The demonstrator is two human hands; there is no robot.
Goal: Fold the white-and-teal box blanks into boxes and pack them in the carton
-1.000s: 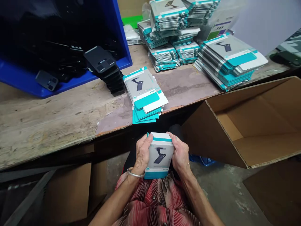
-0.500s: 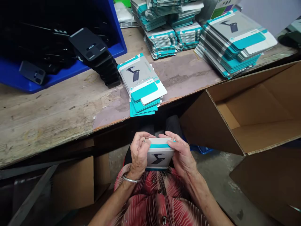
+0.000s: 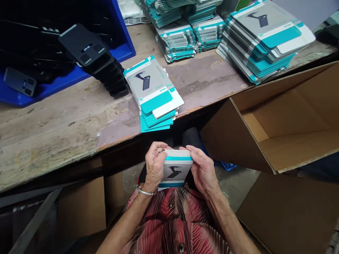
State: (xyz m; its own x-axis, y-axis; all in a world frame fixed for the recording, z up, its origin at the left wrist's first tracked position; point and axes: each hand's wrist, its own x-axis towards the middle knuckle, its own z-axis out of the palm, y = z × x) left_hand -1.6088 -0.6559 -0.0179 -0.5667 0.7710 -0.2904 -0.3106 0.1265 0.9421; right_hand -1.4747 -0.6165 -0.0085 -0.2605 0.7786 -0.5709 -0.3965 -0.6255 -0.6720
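Between my hands, close to my lap, is a small grey, white and teal cardboard box (image 3: pixel 173 172) printed with a picture of a dark holder on an arm. My left hand (image 3: pixel 155 164) is closed on its left side, thumb near the top edge. On the right side, my right hand (image 3: pixel 202 167) grips the box near its upper corner, with the fingertips partly hidden behind it. A short pile of flat printed cartons (image 3: pixel 153 84) lies at the bench edge ahead. To its left leans a stack of black phone-shaped pieces (image 3: pixel 106 70).
A blue bin (image 3: pixel 124 42) with dark pieces stands at the left of the wooden bench (image 3: pixel 53 120). Tall stacks of flat cartons (image 3: pixel 267 42) stand at the right, with banded bundles (image 3: pixel 177 40) at the back. An open brown carton (image 3: pixel 299 116) is below right.
The view has shifted slightly, so the bench things sit further left. Both hands stay on the box, its top edge now showing more evenly as the right thumb has moved off its front.
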